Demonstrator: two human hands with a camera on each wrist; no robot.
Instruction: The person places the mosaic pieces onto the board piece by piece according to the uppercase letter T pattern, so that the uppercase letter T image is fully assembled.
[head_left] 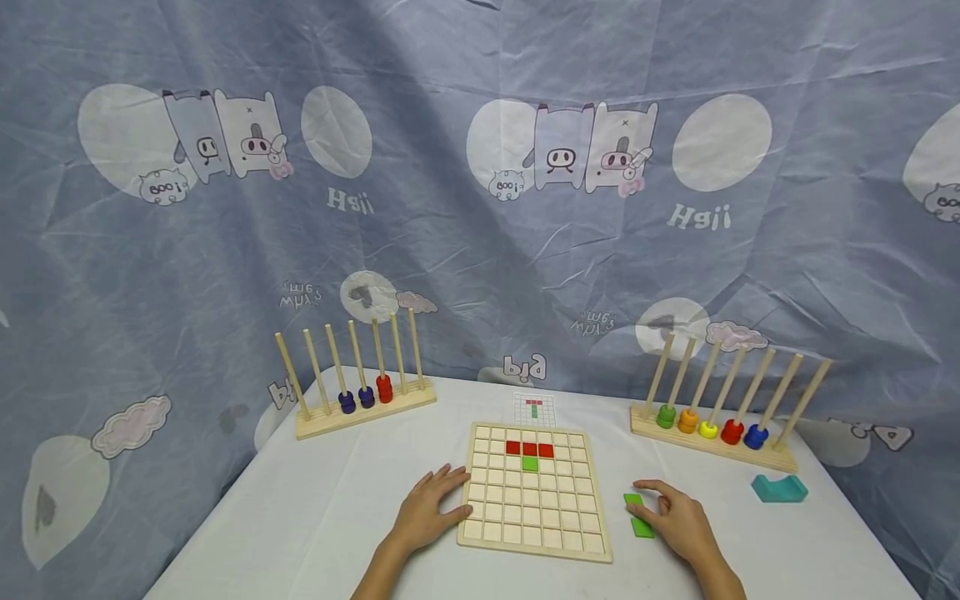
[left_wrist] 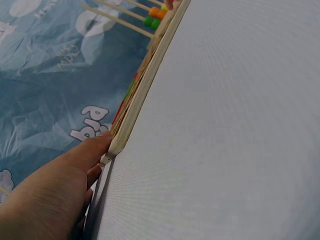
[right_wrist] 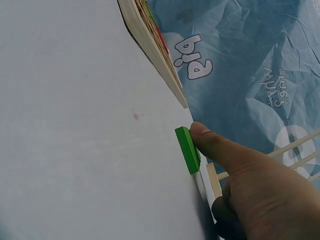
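A square wooden grid board [head_left: 534, 550] lies on the table. Near its far side, three red tiles [head_left: 529, 449] form a row, with one green tile [head_left: 530, 463] below the middle one. Against the board's left edge rests my left hand [head_left: 423, 510], thumb and fingers spread. To the right of the board are two loose green tiles [head_left: 642, 528]. My right hand [head_left: 681, 523] is over them, its index finger and thumb apart. In the right wrist view the thumb is at a green tile [right_wrist: 187, 150]; whether it touches is unclear.
A small printed pattern card [head_left: 535, 409] lies behind the board. Pegged wooden racks with coloured beads stand at the back left [head_left: 367, 415] and back right [head_left: 712, 439]. A teal curved block [head_left: 780, 490] sits at the right. Printed cloth [head_left: 450, 233] hangs behind the table.
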